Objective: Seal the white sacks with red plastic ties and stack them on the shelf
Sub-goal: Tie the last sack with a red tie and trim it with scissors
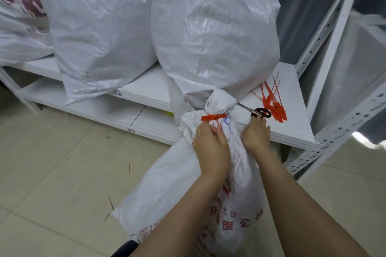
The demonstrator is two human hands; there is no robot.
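Left hand (211,148) was clenched round the bunched neck of the white woven sack with red print (171,190), just under the red plastic tie (213,117) already cinched on it. Right hand (255,135) lay flat-ish on the near edge of the white shelf board (292,123), fingers straight, tips touching the black-handled scissors (261,112), not gripping them.

That sack stood on the beige tiled floor (52,152), leaning against the shelf front. A couple of thin red offcuts (129,169) lay on the tiles to its left. The white perforated metal upright (334,37) ran up on the right.

On the board, a loose bunch of red ties (273,104) sat just right of the scissors. Two fat plain white sacks (215,33) (98,27) stood further back, plus a purple-printed one (18,16) far left. All closed up, so couldn't tell what was inside.
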